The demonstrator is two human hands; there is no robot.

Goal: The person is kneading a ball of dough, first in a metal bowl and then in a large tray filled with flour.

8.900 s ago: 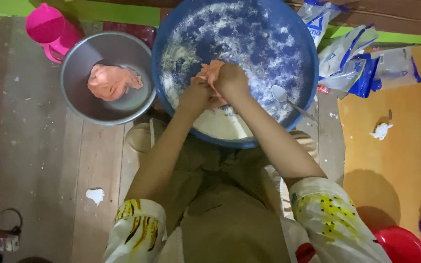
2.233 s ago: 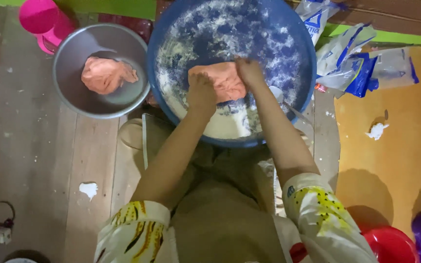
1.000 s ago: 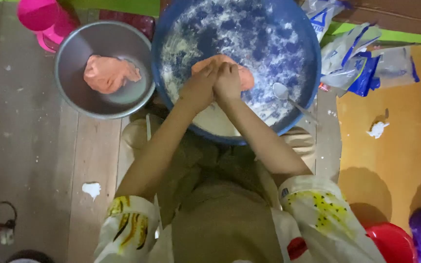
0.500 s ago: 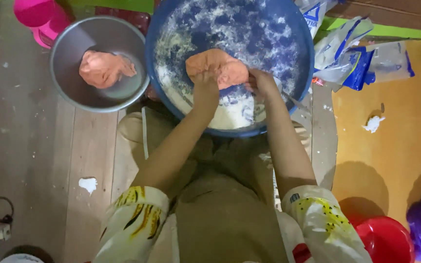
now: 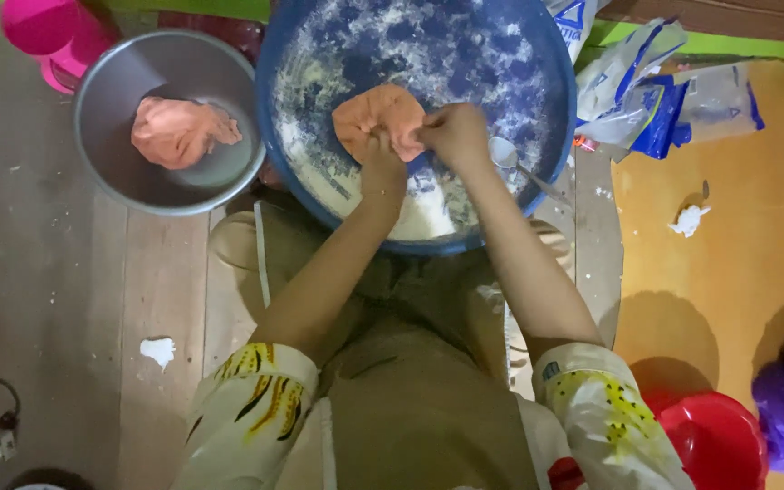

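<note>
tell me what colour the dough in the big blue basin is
Orange-pink, like salmon; the dough shows best in the head view, gripped by both hands' fingers.

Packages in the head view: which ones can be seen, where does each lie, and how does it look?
Plastic bags: a crumpled heap, white and clear with blue parts, on the floor right of the blue basin.
Bag corner: white with a blue triangle mark, at the top edge beside the basin rim.
No signs or screens are in view.
</note>
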